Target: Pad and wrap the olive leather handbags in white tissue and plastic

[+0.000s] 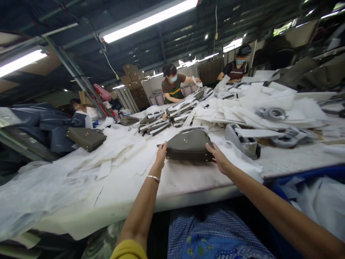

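A dark olive-grey handbag (188, 145) with a small gold emblem lies at the middle of the table, its studded base facing me. My left hand (161, 154) grips its left end, fingers closed at the edge. At the opposite end, my right hand (219, 158) holds the bag's corner between thumb and fingers. The fingertips behind the bag are partly hidden. Behind it, along the top, shows a pale wrapped strip that looks like a handle. White foam sheeting (147, 172) covers the tabletop around the bag.
A similar bag (86, 138) sits on the left. Wrapped straps (179, 111) are heaped behind, beside piled white foam sheets (239, 108). A tape dispenser (242, 142) and grey rolls (287, 136) stand right. Co-workers (172, 84) work across the table. A blue-edged bin (309, 176) is at lower right.
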